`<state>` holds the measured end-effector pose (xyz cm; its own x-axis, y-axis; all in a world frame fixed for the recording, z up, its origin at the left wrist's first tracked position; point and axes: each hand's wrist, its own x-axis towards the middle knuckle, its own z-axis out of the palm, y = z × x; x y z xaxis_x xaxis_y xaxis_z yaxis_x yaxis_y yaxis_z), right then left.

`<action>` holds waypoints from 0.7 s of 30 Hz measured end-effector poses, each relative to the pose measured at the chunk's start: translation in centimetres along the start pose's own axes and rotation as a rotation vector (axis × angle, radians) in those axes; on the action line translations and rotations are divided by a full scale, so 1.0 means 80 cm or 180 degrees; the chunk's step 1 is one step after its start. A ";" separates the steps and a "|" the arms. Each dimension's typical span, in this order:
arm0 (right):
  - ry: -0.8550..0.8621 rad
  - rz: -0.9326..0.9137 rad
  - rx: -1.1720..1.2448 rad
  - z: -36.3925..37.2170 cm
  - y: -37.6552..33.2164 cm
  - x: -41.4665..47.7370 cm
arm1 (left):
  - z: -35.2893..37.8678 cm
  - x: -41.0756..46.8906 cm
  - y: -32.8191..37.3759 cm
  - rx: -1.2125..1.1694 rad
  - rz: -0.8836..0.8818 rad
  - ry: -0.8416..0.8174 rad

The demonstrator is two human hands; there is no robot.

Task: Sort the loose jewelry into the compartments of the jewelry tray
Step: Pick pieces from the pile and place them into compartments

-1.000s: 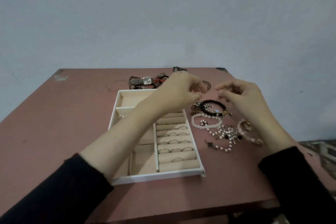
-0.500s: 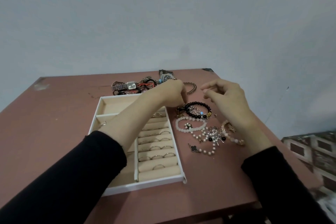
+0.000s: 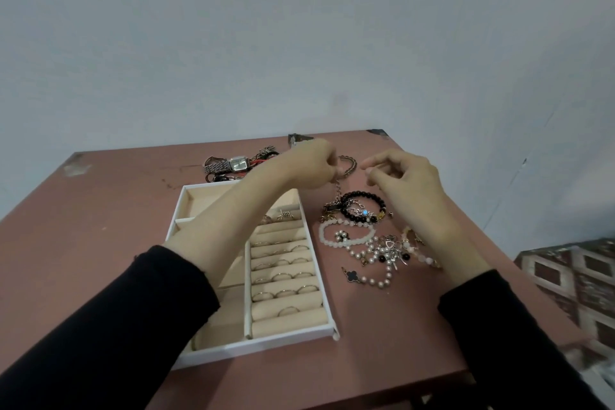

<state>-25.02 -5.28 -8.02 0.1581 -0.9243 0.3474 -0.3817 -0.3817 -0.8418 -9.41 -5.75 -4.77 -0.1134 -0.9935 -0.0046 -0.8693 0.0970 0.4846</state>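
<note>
While the left hand [image 3: 309, 165] pinches a chain [image 3: 336, 188] dangling just beneath it, the slack, empty right hand [image 3: 411, 183] alongside should ease its lower end clear of the bracelets [image 3: 362, 210] below.

No words or numbers can be read here. The square watch [image 3: 239, 163], near the top middle of the picture, has a face too small and blurry to read.

tray [image 3: 327, 306] left | bracelets [image 3: 364, 230] right | watch [image 3: 233, 165] behind tray
</note>
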 end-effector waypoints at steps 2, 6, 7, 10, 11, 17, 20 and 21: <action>0.0079 0.0004 -0.0004 -0.002 0.001 0.001 | -0.009 -0.004 0.003 -0.0471 0.0062 0.0176; 0.0183 0.0043 0.0001 -0.003 0.003 0.002 | -0.028 -0.011 0.013 -0.0877 0.0177 0.0470; 0.0197 0.0049 -0.0011 -0.003 0.004 0.001 | -0.032 -0.013 0.016 -0.0917 0.0207 0.0539; 0.0199 0.0053 -0.0039 -0.002 0.004 0.000 | -0.044 -0.020 0.023 -0.1141 0.0252 0.0686; 0.0189 0.0058 -0.0052 -0.002 0.004 0.000 | -0.049 -0.022 0.025 -0.1201 0.0268 0.0753; 0.0127 0.0018 -0.0317 0.003 0.007 -0.001 | -0.075 -0.037 0.037 -0.1625 0.0316 0.1073; -0.0024 -0.0076 -0.0478 0.009 0.010 -0.002 | -0.087 -0.044 0.040 -0.1794 0.0330 0.1218; -0.0084 -0.0131 -0.0524 0.010 0.010 -0.003 | -0.091 -0.047 0.040 -0.1872 0.0334 0.1262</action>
<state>-24.62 -5.34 -9.08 0.1997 -0.9084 0.3673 -0.5182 -0.4160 -0.7473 -8.27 -2.14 3.14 0.0983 -0.9381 0.3321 -0.4476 0.2564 0.8567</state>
